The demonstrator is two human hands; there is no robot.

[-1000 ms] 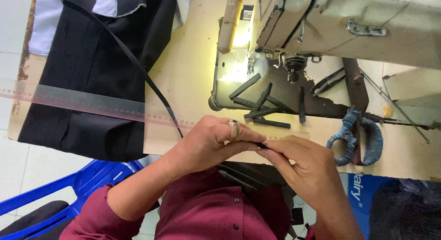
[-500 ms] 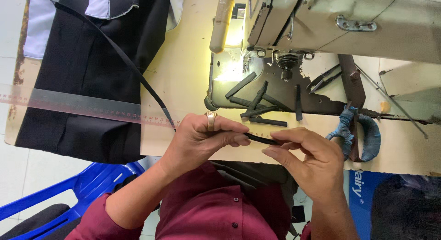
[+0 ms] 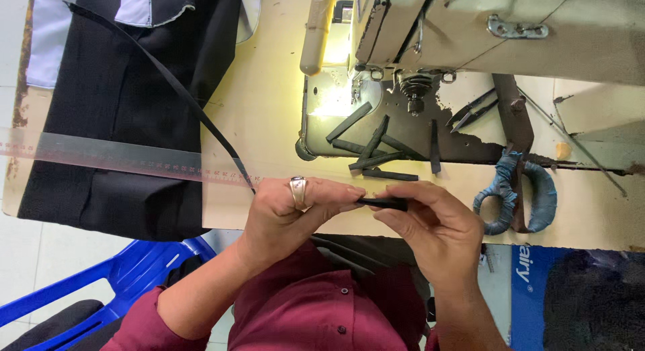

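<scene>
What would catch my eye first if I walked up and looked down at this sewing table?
Probably the two hands at the table's near edge: the left hand, wearing a ring, and the right hand pinch a short black strip between them. Behind them, short black strips lie scattered on the lit bed of the sewing machine. To the right lie big scissors with cloth-wrapped handles.

Bright, mostly sharp view with one hot spot at top centre.
You get glare from the sewing machine lamp washing out the plate below it; the table is evenly lit, shadows soft, corners slightly stretched.
</scene>
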